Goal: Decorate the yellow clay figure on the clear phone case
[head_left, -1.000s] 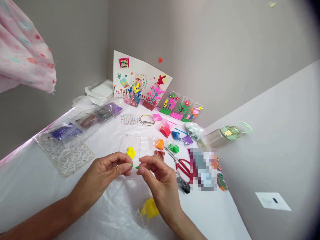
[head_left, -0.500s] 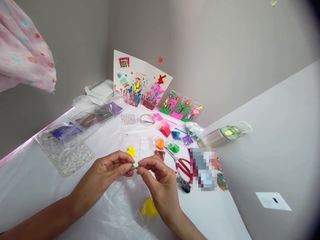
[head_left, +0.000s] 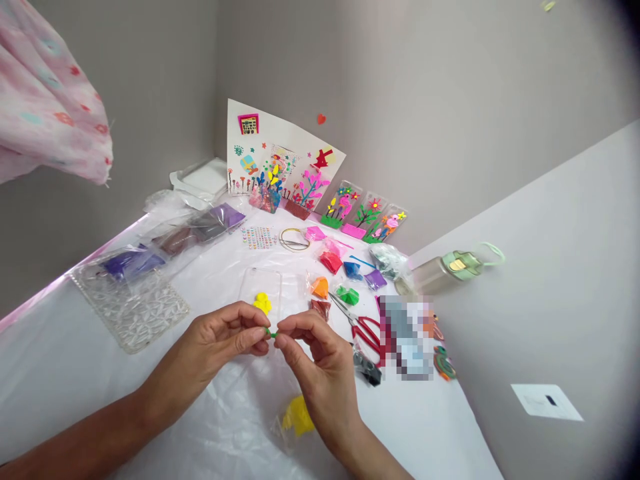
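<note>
My left hand (head_left: 230, 333) and my right hand (head_left: 317, 357) meet fingertip to fingertip near the middle of the view. Both pinch a small piece of green clay (head_left: 271, 334), mostly covered by the fingers. Just beyond them lies a clear phone case (head_left: 273, 283), with a yellow clay flower (head_left: 262, 303) on it. Its near end is hidden behind my hands. A packet of yellow clay (head_left: 297, 415) rests beside my right wrist, partly covered by it.
Right of my hands are red-handled scissors (head_left: 367, 337), a black clay packet (head_left: 369, 370) and a green clay packet (head_left: 347, 295). A textured clear sheet (head_left: 135, 313) lies left. Decorated cases (head_left: 367, 213) lean on the wall; a bottle (head_left: 445, 272) lies at the right edge.
The green clay between my fingertips now shows as one joined bit, where a small gap showed before. My hands have barely moved.
</note>
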`<state>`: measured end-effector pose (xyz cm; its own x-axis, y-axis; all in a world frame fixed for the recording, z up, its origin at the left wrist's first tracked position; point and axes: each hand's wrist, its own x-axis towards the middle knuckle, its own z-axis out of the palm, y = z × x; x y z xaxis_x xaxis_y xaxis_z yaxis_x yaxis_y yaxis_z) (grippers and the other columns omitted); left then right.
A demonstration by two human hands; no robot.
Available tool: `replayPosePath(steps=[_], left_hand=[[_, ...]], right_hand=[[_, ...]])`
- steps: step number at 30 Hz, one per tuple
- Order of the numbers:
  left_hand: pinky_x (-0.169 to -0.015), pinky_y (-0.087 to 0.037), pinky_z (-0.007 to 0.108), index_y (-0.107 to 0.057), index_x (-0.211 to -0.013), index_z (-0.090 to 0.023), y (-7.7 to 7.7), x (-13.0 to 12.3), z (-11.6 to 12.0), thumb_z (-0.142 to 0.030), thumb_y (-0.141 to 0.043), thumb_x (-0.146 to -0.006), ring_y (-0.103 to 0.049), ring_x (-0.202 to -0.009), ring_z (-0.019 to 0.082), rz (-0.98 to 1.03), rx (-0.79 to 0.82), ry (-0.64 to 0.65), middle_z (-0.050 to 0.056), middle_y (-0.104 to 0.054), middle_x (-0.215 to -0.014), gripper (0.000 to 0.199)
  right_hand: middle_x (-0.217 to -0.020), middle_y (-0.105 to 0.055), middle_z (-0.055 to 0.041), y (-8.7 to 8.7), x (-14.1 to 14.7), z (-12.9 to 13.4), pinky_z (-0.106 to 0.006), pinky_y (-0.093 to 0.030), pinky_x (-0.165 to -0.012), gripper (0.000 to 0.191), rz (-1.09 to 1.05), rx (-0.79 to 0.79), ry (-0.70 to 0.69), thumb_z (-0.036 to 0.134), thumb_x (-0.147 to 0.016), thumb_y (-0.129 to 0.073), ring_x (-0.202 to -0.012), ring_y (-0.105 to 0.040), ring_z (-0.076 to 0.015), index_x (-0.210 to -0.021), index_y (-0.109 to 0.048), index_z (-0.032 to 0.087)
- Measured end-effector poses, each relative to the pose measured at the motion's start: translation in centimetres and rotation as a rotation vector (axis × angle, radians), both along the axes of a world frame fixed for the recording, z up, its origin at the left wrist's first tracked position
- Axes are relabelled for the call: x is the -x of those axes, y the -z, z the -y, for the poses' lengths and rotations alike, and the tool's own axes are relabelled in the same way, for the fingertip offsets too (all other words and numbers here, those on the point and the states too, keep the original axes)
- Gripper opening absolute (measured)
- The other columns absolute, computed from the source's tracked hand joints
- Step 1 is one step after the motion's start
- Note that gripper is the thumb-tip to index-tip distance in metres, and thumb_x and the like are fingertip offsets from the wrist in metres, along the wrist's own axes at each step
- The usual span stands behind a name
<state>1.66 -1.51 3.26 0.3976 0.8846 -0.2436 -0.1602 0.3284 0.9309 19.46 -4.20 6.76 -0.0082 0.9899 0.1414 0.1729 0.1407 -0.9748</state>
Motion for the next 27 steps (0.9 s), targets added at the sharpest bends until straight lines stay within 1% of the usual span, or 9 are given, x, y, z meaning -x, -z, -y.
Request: replayPosePath(steps=[4, 9, 16, 24, 27], left_hand=[[-0.092, -0.055, 0.032, -0.074, -0.098, -0.028, 0.12, -0.13, -0.04, -0.048, -0.074, -0.088, -0.071, -0.091, 0.019, 0.024, 0.019, 0.01, -0.002, -0.074, -0.094, 0.023], [-0.089, -0.055, 0.032, -0.074, -0.096, -0.028, 0.03, -0.12, 0.02, -0.049, -0.074, -0.088, -0.071, -0.088, 0.019, 0.016, 0.028, 0.017, -0.002, -0.073, -0.089, 0.023], [-0.089, -0.055, 0.031, -0.075, -0.096, -0.028, -0.16, -0.2, 0.0, -0.05, -0.074, -0.088, -0.071, -0.089, 0.018, 0.019, 0.027, 0.026, -0.003, -0.073, -0.091, 0.023], [-0.087, -0.056, 0.029, -0.076, -0.095, -0.029, -0.19, -0.28, 0.12, -0.049, -0.073, -0.088, -0.072, -0.087, 0.017, 0.026, 0.016, 0.024, -0.003, -0.074, -0.09, 0.021], [-0.087, -0.056, 0.029, -0.076, -0.095, -0.029, -0.18, -0.34, 0.19, -0.049, -0.076, -0.086, -0.072, -0.086, 0.017, 0.038, 0.035, 0.028, -0.003, -0.074, -0.089, 0.022]], right_hand=[[-0.084, -0.071, 0.0008, 0.09, 0.01, 0.03, -0.025, -0.05, -0.074, 0.009, 0.007, -0.021, 0.002, 0.015, -0.088, -0.072, -0.08, -0.064, -0.0135, -0.089, -0.075, 0.023], [-0.085, -0.07, 0.0006, 0.12, 0.05, 0.08, -0.025, -0.051, -0.074, 0.009, 0.024, -0.042, 0.005, 0.015, -0.089, -0.071, -0.08, -0.065, -0.0135, -0.089, -0.074, 0.023], [-0.084, -0.071, 0.0008, 0.3, 0.04, 0.18, -0.025, -0.051, -0.075, 0.008, 0.071, -0.092, 0.002, 0.015, -0.091, -0.07, -0.08, -0.065, -0.0132, -0.09, -0.073, 0.023], [-0.085, -0.07, -0.0001, 0.48, 0.0, 0.14, -0.026, -0.051, -0.076, 0.008, 0.088, -0.085, 0.012, 0.015, -0.091, -0.069, -0.081, -0.065, -0.0141, -0.09, -0.072, 0.022], [-0.084, -0.07, 0.0001, 0.49, 0.01, 0.15, -0.026, -0.05, -0.076, 0.008, 0.088, -0.073, 0.026, 0.015, -0.09, -0.069, -0.08, -0.065, -0.0142, -0.089, -0.072, 0.022]])
